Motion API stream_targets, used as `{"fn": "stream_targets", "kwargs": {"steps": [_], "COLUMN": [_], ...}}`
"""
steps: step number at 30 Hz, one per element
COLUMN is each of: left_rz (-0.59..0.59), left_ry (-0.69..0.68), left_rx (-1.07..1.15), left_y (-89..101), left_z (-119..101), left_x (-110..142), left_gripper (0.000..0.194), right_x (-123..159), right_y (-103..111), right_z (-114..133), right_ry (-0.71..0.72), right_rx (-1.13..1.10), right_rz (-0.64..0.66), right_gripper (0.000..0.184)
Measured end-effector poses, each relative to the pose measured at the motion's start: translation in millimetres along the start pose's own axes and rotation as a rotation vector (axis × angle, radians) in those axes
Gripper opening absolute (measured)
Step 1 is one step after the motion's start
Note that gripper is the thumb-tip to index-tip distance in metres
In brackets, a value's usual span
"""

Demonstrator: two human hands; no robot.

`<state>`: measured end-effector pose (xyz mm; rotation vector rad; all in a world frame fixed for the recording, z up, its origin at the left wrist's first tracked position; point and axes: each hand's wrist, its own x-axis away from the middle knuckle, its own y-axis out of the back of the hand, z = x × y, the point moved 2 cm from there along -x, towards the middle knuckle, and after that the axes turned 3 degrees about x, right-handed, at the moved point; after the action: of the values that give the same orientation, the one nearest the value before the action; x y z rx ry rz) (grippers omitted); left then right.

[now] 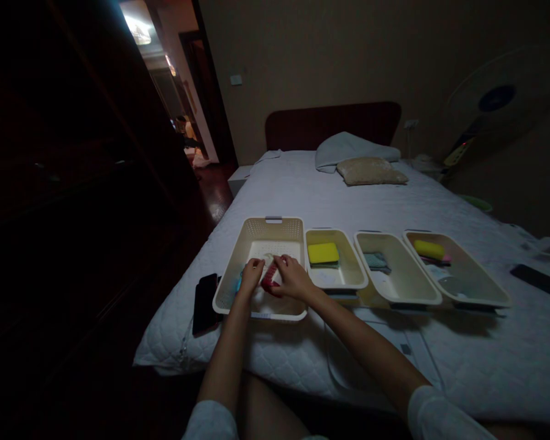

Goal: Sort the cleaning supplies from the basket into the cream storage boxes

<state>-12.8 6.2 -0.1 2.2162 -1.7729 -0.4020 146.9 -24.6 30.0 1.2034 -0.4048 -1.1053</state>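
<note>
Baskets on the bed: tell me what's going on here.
A person has both hands over the leftmost basket. The right hand holds a red item; the left hand is right beside it, though its grip is unclear. Three smaller bins stand in a row to the right: the nearest holds a yellow block, the middle one a greenish piece, the farthest a yellow item among other things.

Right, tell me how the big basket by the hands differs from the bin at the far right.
The basket has small holes in its far wall; the bin looks smooth-walled. The left hand and right hand are over the basket, the right gripping a red item; no hand is at the bin, which holds a yellow block among other things. Both are pale and open-topped, with rounded corners.
</note>
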Motion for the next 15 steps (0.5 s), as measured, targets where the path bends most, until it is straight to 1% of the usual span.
{"fn": "stream_targets", "kwargs": {"steps": [2,4,5,7,9,10,12,14,15], "left_rz": [0.042,0.106,0.156,0.299,0.433,0.457,0.429,0.362,0.318], "left_ry": [0.057,0.073,0.078,0.108,0.148,0.153,0.137,0.092,0.059], "left_rx": [0.195,0.375,0.447,0.544,0.575,0.574,0.578,0.622,0.649], "left_y": [1.9,2.1,1.3,-2.1,-5.5,-6.1,-5.6,-4.3,-3.6], "left_z": [-3,-10,-13,-20,-24,-26,-27,-27,-27], "left_x": [4,10,13,18,23,24,25,26,26], "left_gripper": [0.029,0.034,0.037,0.043,0.048,0.049,0.049,0.048,0.049], "right_x": [0,1,2,5,8,9,11,11,9], "right_y": [5,8,9,10,10,10,10,9,7], "right_z": [-3,-6,-7,-8,-8,-7,-6,-6,-7], "right_ry": [-0.043,-0.047,-0.037,-0.009,0.006,0.011,0.024,0.029,0.010], "right_rx": [-0.131,-0.243,-0.284,-0.326,-0.330,-0.328,-0.322,-0.332,-0.356], "right_rz": [-0.163,-0.277,-0.314,-0.368,-0.404,-0.417,-0.427,-0.429,-0.441], "right_gripper": [0.090,0.092,0.094,0.094,0.092,0.092,0.094,0.099,0.101]}}
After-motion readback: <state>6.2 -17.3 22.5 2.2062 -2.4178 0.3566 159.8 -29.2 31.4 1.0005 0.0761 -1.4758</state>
